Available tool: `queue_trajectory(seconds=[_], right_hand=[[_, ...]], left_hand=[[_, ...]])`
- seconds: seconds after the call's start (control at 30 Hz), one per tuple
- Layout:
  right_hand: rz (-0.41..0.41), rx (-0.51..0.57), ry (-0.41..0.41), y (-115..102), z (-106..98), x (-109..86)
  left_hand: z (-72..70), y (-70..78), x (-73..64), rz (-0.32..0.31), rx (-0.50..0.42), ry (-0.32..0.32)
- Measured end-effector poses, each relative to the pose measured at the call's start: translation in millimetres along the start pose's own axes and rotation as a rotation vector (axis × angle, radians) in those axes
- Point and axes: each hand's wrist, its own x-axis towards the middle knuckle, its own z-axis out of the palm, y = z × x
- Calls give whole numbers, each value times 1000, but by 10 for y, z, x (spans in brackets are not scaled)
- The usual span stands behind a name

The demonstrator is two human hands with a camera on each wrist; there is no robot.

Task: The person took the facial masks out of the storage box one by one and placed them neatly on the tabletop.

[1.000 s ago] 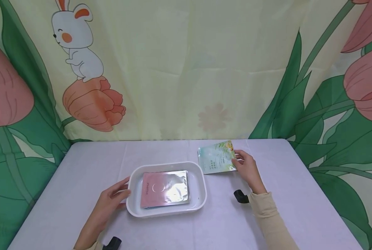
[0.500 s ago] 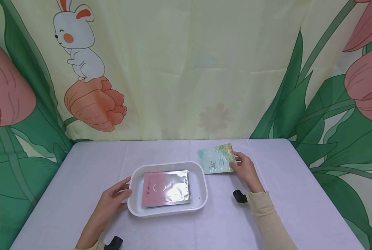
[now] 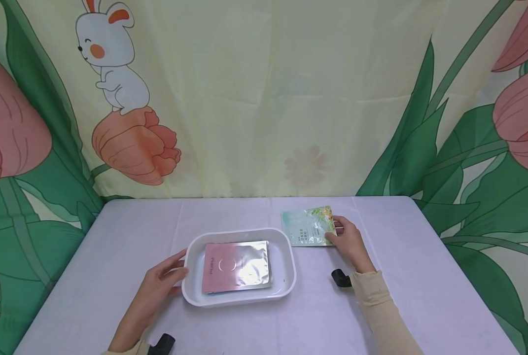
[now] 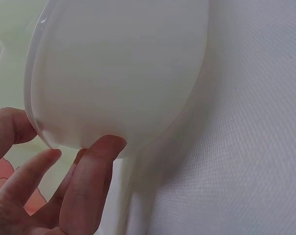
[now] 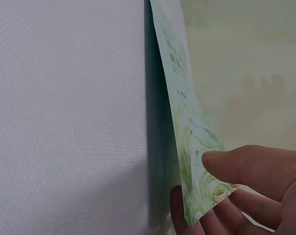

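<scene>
My right hand (image 3: 350,244) pinches the right edge of a pale green face mask sachet (image 3: 307,227), thumb on the printed front and fingers behind. In the right wrist view the sachet (image 5: 187,112) is tilted, with a dark shadow beside it on the cloth. My left hand (image 3: 157,283) rests its fingertips against the left end of a white plastic tray (image 3: 283,291). The left wrist view has relaxed fingers (image 4: 89,181) touching the tray's outer wall (image 4: 123,63). Inside the tray lies a pink and silver mask sachet (image 3: 224,266), with a bluish edge showing beneath it.
A white cloth covers the table (image 3: 126,236). Behind it hangs a pale curtain (image 3: 255,98) printed with tulips and a rabbit. A black wrist device (image 3: 341,278) sits by the right sleeve and another black device (image 3: 161,343) by the left.
The green sachet's upper edge has come down a little, and my right hand has lowered slightly with it. My left hand stays at the tray's end. The whole view shifts slightly.
</scene>
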Motion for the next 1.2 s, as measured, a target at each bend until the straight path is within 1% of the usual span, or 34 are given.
queue_trajectory(seconds=[0.2,0.47,0.73,0.8,1.03,1.2], right_hand=[[-4,27,10,11,0,8],[-12,25,31,15,22,0],[19,17,43,-35,14,-3],[5,24,45,-49,11,-7],[-87,55,61,-117,11,-46],[-93,58,43,-226,15,-86]], left_hand=[[-6,6,1,-5,-8,-6],[1,10,-11,-5,8,-2],[2,-4,-3,0,10,1],[3,-1,-5,-2,13,3],[11,1,-13,-10,16,8],[20,10,-18,-10,27,13]])
